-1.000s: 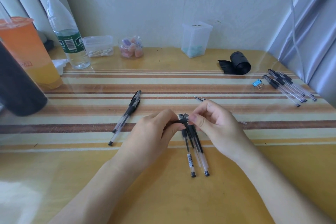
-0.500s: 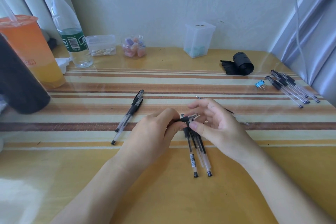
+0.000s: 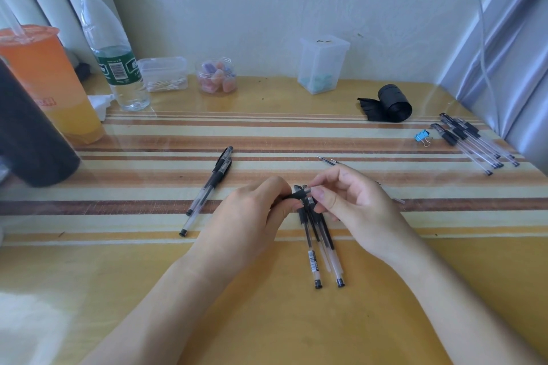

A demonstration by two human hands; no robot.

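Observation:
My left hand (image 3: pixel 252 216) grips a short black pen part (image 3: pixel 297 194) just above the table, its far end pointing right. My right hand (image 3: pixel 355 204) meets it from the right, thumb and forefinger pinching that end. Most of the part is hidden by my fingers. Under both hands lie three black gel pens (image 3: pixel 321 249) side by side, tips toward me. Thin pen refills (image 3: pixel 327 160) poke out behind my right hand.
Two more pens (image 3: pixel 209 188) lie to the left. At the right edge are several pens (image 3: pixel 474 142), a blue binder clip (image 3: pixel 422 137) and a black roll (image 3: pixel 393 104). Along the back stand a water bottle (image 3: pixel 114 62), an orange drink cup (image 3: pixel 50 83), small clear containers (image 3: pixel 323 64) and a dark cylinder (image 3: pixel 26 133).
My right hand's fingers spread open for a moment, then closed again onto the end of the part in my left hand. The pens on the table stayed put.

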